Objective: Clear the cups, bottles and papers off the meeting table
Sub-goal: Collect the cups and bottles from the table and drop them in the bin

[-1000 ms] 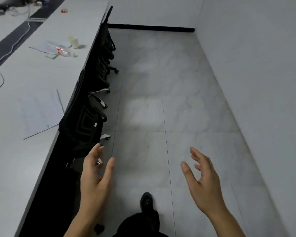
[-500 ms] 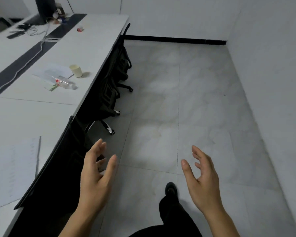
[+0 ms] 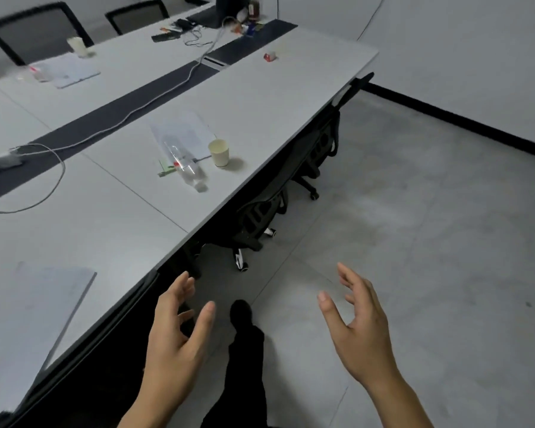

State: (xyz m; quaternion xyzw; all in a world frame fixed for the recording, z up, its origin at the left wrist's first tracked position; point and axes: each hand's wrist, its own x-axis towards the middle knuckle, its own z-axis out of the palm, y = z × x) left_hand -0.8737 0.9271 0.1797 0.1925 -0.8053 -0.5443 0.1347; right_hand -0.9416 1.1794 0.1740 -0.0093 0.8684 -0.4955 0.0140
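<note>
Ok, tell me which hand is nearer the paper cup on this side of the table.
Left. The left hand hangs beside the table, short of the paper cup; the right hand is further out over the floor. Neither touches it.

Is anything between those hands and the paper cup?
Nothing visible does. The left hand and right hand are open over the floor; the cream paper cup stands near the grey table edge with bare tabletop before it. Black office chairs are tucked underneath.

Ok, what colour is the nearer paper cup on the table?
The cup is plain pale cream, seen in the head view.
</note>
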